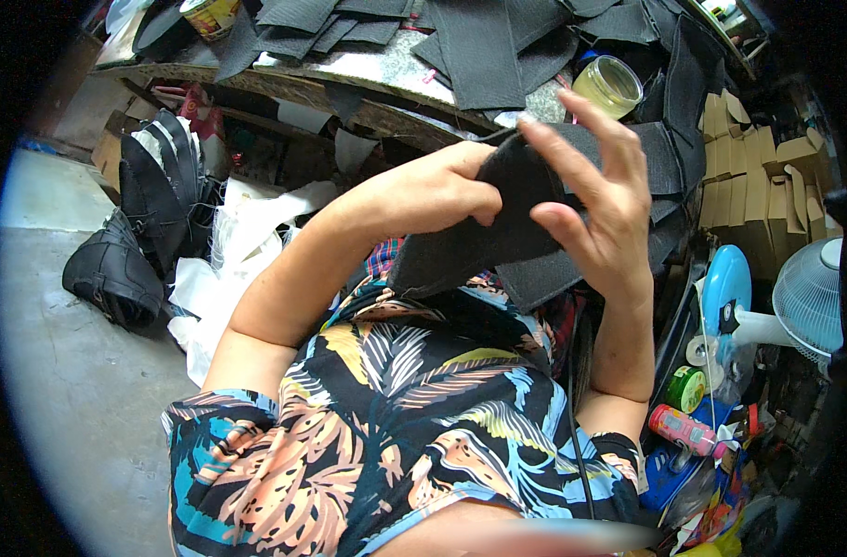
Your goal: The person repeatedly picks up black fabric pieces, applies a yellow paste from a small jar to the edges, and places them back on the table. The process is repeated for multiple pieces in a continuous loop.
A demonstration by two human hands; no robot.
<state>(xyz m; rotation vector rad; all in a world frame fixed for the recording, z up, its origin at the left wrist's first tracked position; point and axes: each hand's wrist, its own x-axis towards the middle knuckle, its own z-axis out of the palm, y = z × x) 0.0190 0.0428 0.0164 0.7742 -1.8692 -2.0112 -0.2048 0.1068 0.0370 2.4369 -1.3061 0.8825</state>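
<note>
My left hand (456, 184) is closed on a flat black fabric piece (512, 223), which hangs tilted over my lap at the table edge. Its thumb presses the near face, while the other fingers are hidden behind the piece. Just right of it, my right hand (600, 181) is raised with thumb and fingers spread, and I see nothing in its grasp. Another black piece (540, 278) lies lower, partly behind the held one. Beyond my right fingertips stands a clear jar (609, 86) with pale yellow contents.
Black pieces (475, 56) are heaped across the worktable (386, 79). A yellow tin (210, 17) stands at its far left. Black shoe-like items (117, 274) and white cloth (228, 251) lie at left. Cardboard boxes (758, 176), a fan (809, 297) and clutter fill the right.
</note>
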